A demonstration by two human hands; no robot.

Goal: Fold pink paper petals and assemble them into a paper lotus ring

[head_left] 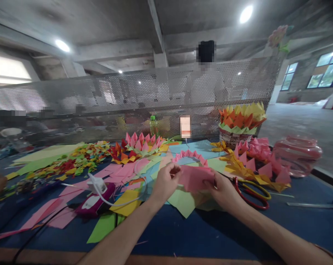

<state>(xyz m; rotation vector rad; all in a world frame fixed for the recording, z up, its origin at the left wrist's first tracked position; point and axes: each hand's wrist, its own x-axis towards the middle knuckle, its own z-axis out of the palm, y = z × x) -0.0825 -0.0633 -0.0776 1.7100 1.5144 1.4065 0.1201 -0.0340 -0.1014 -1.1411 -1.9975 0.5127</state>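
A pink sheet of paper [194, 178] is stretched between my two hands above the table. My left hand [168, 181] pinches its left edge, and my right hand [223, 188] grips its right side. Just behind it lies a curved chain of folded pink paper points [190, 154], partly hidden by the sheet. Beneath my hands, pale green paper [185, 201] lies on the blue table. Scissors with red and yellow handles [251, 193] rest beside my right hand, their blades partly covered by it.
Left are a purple power strip [96, 200] with a white cable, and loose paper scraps [83, 158]. Right are folded yellow and pink pieces [254, 165], a clear jar [297, 156] and a basket [232, 137] with paper points. A perforated screen [100, 99] stands behind; a person [202, 86] is beyond it.
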